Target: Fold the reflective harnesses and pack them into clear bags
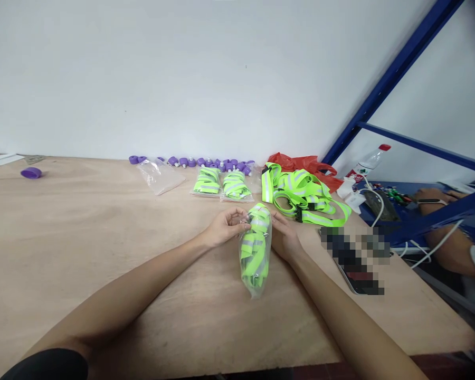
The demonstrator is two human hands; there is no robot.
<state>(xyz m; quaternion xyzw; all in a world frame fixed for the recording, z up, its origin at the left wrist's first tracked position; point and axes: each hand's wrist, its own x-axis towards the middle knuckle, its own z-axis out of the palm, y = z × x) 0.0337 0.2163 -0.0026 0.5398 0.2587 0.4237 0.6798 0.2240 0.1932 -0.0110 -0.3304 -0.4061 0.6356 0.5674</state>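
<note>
Between my two hands is a clear plastic bag with a folded neon-green reflective strap inside it. My left hand pinches the bag's upper left side between thumb and fingers. My right hand is closed at its upper right side, its fingertips partly hidden behind the bag. Just beyond my hands lie two flat bags of folded green straps, a left bag and a right bag. A loose heap of green reflective straps with black buckles is to the right of them.
Purple caps line the wall, with a clear bag before them. A purple lid sits far left. Right are a red plastic bag, a phone, a bottle, a blue frame and another person's arm.
</note>
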